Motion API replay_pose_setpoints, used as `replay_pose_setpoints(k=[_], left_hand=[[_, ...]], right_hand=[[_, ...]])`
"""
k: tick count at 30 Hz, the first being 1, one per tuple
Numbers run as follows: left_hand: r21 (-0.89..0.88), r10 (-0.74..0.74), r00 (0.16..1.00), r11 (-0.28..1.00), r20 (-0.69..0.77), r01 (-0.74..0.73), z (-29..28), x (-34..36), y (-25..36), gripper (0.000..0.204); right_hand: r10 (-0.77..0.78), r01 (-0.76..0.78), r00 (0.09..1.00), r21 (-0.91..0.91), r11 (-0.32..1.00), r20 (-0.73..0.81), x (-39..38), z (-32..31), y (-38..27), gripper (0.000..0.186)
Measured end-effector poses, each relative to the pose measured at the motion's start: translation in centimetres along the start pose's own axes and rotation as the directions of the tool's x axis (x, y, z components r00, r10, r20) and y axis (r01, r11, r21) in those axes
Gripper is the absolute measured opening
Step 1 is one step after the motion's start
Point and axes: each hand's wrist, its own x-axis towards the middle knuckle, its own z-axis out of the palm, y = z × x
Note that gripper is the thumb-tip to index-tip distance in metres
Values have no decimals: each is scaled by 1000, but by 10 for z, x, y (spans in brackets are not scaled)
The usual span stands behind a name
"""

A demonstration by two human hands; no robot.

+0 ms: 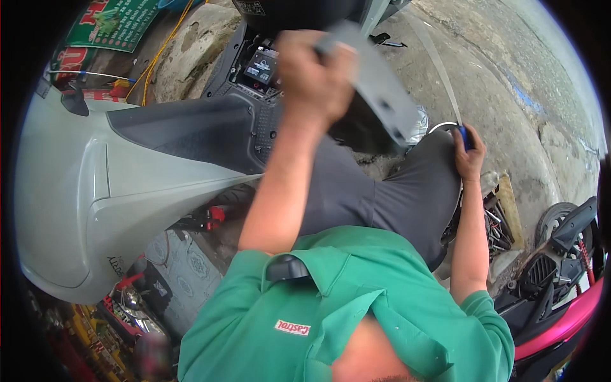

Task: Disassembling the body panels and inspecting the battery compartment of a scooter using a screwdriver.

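My left hand (315, 76), blurred by motion, grips the end of a dark grey plastic panel (375, 83). The panel is tilted and smeared, with small holes along its lower end. Just left of that hand an open compartment in the scooter's floor shows a black battery (262, 65). My right hand (470, 153) is closed round the blue handle of a tool (470, 137) beside my knee. A long pale shaft runs up from the handle; its exact kind cannot be made out.
The pale grey scooter body (57, 191) fills the left, with its black seat (293, 13) at the top. A tray of loose hand tools (499, 219) lies by my right forearm. Another motorbike with a pink panel (560, 325) stands at lower right. Green printed banner (111, 25) at upper left.
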Motion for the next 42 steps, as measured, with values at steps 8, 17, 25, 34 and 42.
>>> replay_pose_setpoints(k=[8,17,25,34,42], left_hand=[[207,-104,929,978,354,30,166,-80,-64,46],[373,-147,421,764,895,-526,205,-170,-190,52],[534,-312,499,744,809,-401,184,-172,-198,49],[17,174,936,982,305,-188,59,-68,-92,30],[609,-559,828,644,-39,463,20,-29,-242,68]], right_hand=[[368,-250,870,352,902,-328,-33,-2,16,29],[309,-291,927,114,950,-214,-58,-38,5,33],[289,-274,942,110,955,-168,-58,-28,20,36],[165,-135,966,152,979,-201,-17,-24,-16,32],[81,-53,990,226,973,-116,40,-88,-148,27]])
